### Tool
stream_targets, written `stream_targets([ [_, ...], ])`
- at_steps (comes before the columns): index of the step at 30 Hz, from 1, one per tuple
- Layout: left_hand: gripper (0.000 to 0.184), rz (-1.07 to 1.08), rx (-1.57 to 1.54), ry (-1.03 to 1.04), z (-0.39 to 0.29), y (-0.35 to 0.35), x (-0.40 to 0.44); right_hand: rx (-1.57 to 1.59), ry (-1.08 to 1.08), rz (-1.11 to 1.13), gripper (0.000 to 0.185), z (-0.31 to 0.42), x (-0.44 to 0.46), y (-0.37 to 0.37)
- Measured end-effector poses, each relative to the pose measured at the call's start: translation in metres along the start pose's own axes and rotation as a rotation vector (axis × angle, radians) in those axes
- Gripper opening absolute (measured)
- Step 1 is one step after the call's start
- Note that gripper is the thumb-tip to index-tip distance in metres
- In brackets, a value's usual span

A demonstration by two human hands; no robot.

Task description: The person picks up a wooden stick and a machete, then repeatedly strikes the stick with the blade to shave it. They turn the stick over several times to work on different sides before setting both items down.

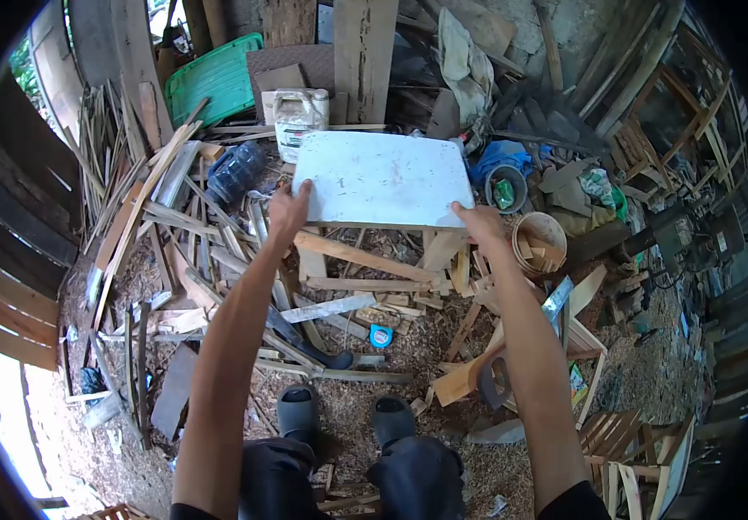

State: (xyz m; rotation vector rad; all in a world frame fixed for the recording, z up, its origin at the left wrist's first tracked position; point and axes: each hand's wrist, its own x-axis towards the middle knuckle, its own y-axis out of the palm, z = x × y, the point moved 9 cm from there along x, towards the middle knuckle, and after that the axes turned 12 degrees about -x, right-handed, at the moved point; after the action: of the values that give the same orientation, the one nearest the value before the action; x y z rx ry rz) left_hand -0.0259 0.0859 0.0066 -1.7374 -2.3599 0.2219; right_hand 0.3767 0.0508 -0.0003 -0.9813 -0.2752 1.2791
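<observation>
A white rectangular board (pixel 382 178) with scuffs and specks lies over a low wooden frame (pixel 374 284), whose legs and crossbar show beneath it. My left hand (pixel 290 208) grips the board's left edge, thumb on the top face. At the lower right corner, my right hand (pixel 480 222) holds the board with the thumb on top and the other fingers mostly hidden. A blue tape measure (pixel 381 335) rests on the ground among short wood offcuts, below the frame.
A white jug (pixel 297 121) and a blue bottle (pixel 237 171) stand behind left. On the right are a bucket of wood pieces (pixel 540 241) and a grey bucket (pixel 506 186). A handsaw (pixel 493 383) and scattered planks (pixel 330 374) lie near my feet.
</observation>
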Motion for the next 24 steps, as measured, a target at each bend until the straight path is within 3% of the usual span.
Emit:
stream_targets([
  [2,0.057,0.011,-0.074,-0.008,0.012,-0.013,0.013,-0.096,-0.031,-0.054,0.052,0.02,-0.028,-0.001],
  [3,0.057,0.013,-0.134,-0.051,0.024,0.014,-0.008,-0.167,-0.016,-0.068,0.052,0.006,-0.041,-0.028],
  [6,0.059,0.027,-0.058,-0.036,0.024,-0.022,-0.007,-0.185,-0.079,-0.087,0.056,0.02,-0.057,-0.002],
  [10,0.059,0.072,-0.05,-0.106,0.027,-0.014,-0.01,-0.245,-0.11,-0.136,0.057,0.016,-0.062,-0.01],
  [12,0.063,-0.015,0.217,0.07,0.006,-0.021,-0.013,-0.05,-0.13,0.039,0.059,0.018,-0.061,0.006],
  [16,0.063,-0.043,0.248,0.11,-0.002,-0.022,-0.021,-0.172,-0.111,-0.049,0.071,0.024,-0.074,0.014],
  [19,0.061,-0.01,0.251,0.042,0.0,-0.019,-0.02,-0.326,-0.091,0.066,0.076,0.028,-0.077,0.01],
  [23,0.061,0.052,0.415,-0.025,-0.004,-0.017,-0.02,-0.345,-0.046,0.077,0.077,0.036,-0.096,0.003],
  [24,0.062,0.033,0.509,-0.006,0.007,-0.02,-0.02,-0.235,-0.032,0.018,0.073,0.014,-0.064,0.017],
])
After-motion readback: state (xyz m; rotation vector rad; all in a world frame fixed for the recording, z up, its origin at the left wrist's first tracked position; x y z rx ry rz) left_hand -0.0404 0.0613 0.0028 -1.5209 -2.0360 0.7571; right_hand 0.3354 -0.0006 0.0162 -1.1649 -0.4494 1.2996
